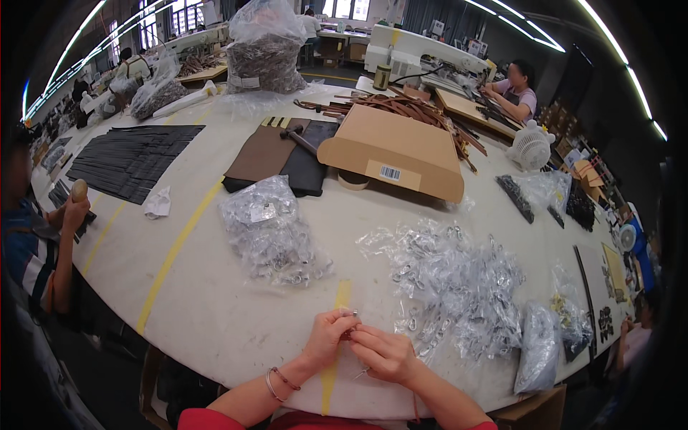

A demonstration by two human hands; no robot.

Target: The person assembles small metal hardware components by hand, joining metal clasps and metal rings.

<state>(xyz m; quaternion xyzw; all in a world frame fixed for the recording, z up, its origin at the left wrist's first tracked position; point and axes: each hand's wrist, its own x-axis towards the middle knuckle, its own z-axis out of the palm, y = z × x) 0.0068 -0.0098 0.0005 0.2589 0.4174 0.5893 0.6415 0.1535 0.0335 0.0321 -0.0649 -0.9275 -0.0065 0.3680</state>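
My left hand (326, 342) and my right hand (387, 355) meet over the near edge of the table, fingertips pinched together. A small silver metal piece (355, 313) sticks up from my left fingertips; its exact kind is too small to make out. Between the fingers of both hands a bit of dark reddish material shows, mostly hidden. My right fingers are closed at it, and what they grip is covered. Close by on the right lies a spread of small clear bags (459, 279) holding silver metal clasps. A larger clear bag of wrapped metal parts (269, 229) sits ahead on the left.
A cardboard box (398, 147) stands beyond the bags, with brown leather strips (408, 107) behind it. Black strips (132, 158) lie far left. A hammer (301, 141) rests on brown and black sheets. A person (36, 236) works at the left edge; another sits far right.
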